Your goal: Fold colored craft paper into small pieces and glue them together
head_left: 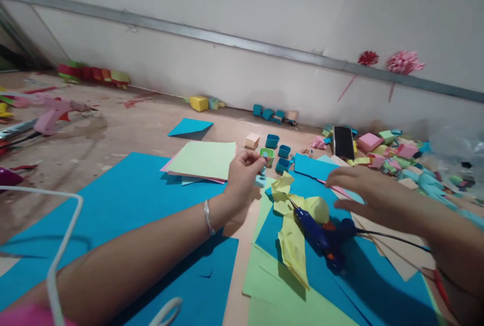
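Note:
My left hand [244,177] is curled, its fingertips pinched near a small green paper box [266,155]; whether it grips the box I cannot tell. My right hand [361,184] lies flat, fingers spread, on blue paper sheets [313,167] at the right. A blue glue gun [321,237] lies between my forearms on a blue sheet, beside crumpled yellow paper [291,235]. Small blue paper boxes [278,152] stand just beyond the green one.
A stack of green and pink sheets [202,160] lies left of my left hand. A black phone [343,142] rests among several folded paper pieces at the right. A pink glue gun [53,114] lies far left. Paper flowers [403,62] lean on the wall.

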